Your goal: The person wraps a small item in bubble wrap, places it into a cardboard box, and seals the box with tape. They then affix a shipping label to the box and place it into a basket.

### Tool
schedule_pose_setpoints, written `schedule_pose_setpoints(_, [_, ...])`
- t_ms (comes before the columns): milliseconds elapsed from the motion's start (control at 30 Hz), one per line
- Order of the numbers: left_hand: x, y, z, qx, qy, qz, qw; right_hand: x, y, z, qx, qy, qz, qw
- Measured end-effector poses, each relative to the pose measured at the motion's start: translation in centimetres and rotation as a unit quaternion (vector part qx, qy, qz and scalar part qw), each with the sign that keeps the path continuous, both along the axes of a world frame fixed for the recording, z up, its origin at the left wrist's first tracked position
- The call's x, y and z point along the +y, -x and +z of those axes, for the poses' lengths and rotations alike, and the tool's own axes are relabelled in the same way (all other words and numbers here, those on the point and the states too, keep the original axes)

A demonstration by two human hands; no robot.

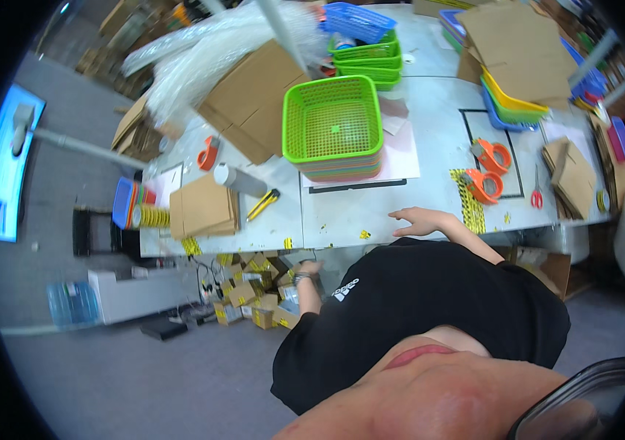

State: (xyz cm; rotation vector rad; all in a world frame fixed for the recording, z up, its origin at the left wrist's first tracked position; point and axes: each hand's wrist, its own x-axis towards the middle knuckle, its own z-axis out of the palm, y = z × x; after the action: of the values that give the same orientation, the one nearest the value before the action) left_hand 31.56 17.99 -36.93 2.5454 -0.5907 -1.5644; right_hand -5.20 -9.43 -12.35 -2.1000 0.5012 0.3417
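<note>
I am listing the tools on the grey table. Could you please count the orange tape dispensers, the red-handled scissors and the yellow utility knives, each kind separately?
Orange plastic tape dispensers: 3
Red-handled scissors: 1
Yellow-and-black utility knife: 1
Total: 5

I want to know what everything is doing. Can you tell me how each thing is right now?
Left hand: reaching down below the table edge toward small boxes on the floor; grip unclear.
Right hand: open, flat on the table.
Green basket: empty, upright on a stack.
Flat cardboard: piled, unfolded.
Tape dispensers: lying on the table.
Scissors: lying closed.
</note>
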Motion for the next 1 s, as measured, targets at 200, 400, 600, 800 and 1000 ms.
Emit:
schedule_pose_setpoints(200, [-9.0, 5.7, 5.5, 0.013, -0.025, -0.472, 0.881, 1.3, -0.3, -0.8, 0.010, 0.042, -0.079, 0.996])
schedule_pose_setpoints(400, [-16.5, 9.3, 20.7, -0.071, 0.110, -0.589, 0.797, 1.9, -0.9, 0.6, 0.023, 0.036, -0.110, 0.993])
schedule_pose_setpoints(600, [-20.3, 13.8, 25.3, -0.068, 0.303, -0.527, 0.791, -0.4, 1.2, 1.8, 0.006, 0.024, -0.162, 0.986])
schedule_pose_setpoints(800, [-20.2, 15.4, 22.5, -0.041, 0.316, -0.483, 0.816, -9.0, 5.5, 2.7, 0.011, 0.020, -0.136, 0.990])
schedule_pose_setpoints(1000, [-18.0, 17.5, 21.9, -0.082, 0.277, -0.366, 0.885, -29.2, 3.1, 6.7, -0.145, -0.070, -0.256, 0.953])
